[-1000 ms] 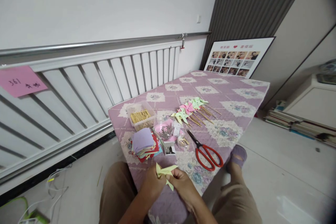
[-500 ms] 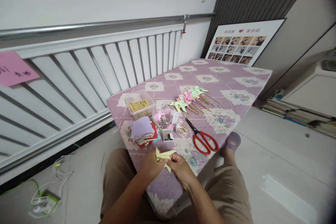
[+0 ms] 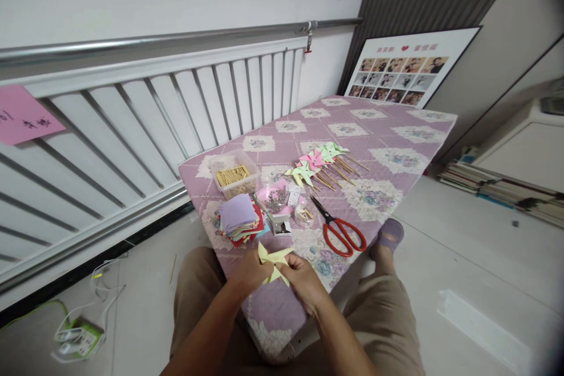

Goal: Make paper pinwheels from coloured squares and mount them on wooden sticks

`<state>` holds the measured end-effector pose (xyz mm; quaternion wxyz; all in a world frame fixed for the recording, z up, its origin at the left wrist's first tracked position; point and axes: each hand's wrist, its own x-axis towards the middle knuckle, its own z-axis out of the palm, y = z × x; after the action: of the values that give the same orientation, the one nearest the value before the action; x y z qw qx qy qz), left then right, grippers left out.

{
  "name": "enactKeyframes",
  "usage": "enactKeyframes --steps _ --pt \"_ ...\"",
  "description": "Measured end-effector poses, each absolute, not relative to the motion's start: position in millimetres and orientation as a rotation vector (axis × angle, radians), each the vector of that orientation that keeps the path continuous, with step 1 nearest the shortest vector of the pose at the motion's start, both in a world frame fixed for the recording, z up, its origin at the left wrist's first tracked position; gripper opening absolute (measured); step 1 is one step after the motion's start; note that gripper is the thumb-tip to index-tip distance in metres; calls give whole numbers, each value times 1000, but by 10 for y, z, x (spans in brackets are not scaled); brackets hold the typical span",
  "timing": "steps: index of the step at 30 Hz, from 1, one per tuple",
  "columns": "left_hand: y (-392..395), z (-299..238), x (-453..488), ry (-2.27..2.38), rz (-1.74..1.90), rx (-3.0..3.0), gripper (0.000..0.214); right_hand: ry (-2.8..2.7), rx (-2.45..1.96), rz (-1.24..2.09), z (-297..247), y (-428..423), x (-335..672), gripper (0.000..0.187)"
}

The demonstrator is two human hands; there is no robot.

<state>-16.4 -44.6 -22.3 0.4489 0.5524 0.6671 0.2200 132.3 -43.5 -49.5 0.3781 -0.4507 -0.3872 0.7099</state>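
Observation:
A pale yellow paper pinwheel (image 3: 275, 258) is held between my two hands above the near end of the table. My left hand (image 3: 252, 273) pinches its left side, and my right hand (image 3: 301, 275) grips the right side, thumb near the centre. A small dark dot shows at the pinwheel's middle. Just beyond lie a small white box (image 3: 281, 225) of dark bits, a round clear dish (image 3: 304, 215) and a stack of coloured paper squares (image 3: 240, 217). Scissors with red handles (image 3: 341, 234) rest to the right.
A clear tub of thin sticks (image 3: 233, 176) stands beside a pink tray of small metal pieces (image 3: 275, 198). Finished pinwheels on sticks (image 3: 315, 160) lie farther back. A white radiator (image 3: 176, 111) runs along the left; a photo board (image 3: 408, 67) leans behind the flowered tablecloth (image 3: 352, 129).
The yellow pinwheel has turned so that its face and centre show more. Both hands keep hold of it, shifted only slightly. The other things on the table stay put.

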Motion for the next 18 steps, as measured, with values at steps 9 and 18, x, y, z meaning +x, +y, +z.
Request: enactKeyframes --steps 9,18 --pt "-467 -194 -163 1644 551 1395 4 -1022 -1208 1761 -493 -448 1293 25" --pt "-498 -301 -130 1636 675 1297 5 -1070 -1219 1784 -543 -429 1295 28"
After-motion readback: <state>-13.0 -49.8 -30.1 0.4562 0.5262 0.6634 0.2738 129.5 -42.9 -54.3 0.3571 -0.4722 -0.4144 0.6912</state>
